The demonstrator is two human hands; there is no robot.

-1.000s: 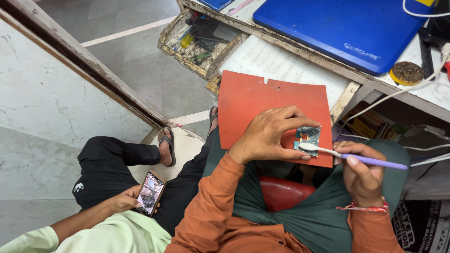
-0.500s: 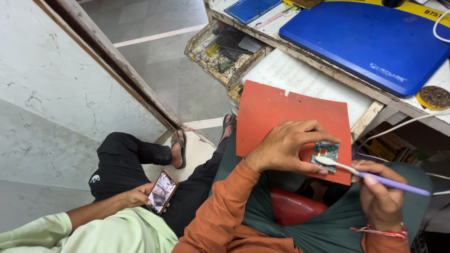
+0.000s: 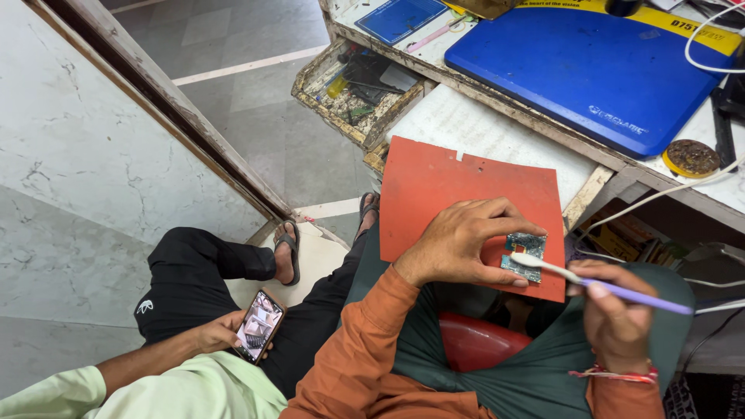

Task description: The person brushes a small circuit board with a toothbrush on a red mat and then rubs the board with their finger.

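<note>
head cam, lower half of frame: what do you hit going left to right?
Pale green sleeve → phone in another person's hand → left hand → small circuit board → right hand holding a purple-handled toothbrush.

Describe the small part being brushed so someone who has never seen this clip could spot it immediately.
Start at the orange-red mat lying across the person's lap. At its lower right, the left hand pinches a small circuit board flat against the mat while the right hand lays a toothbrush on it. It is the only blue-green, component-studded piece on that plain sheet.
</note>
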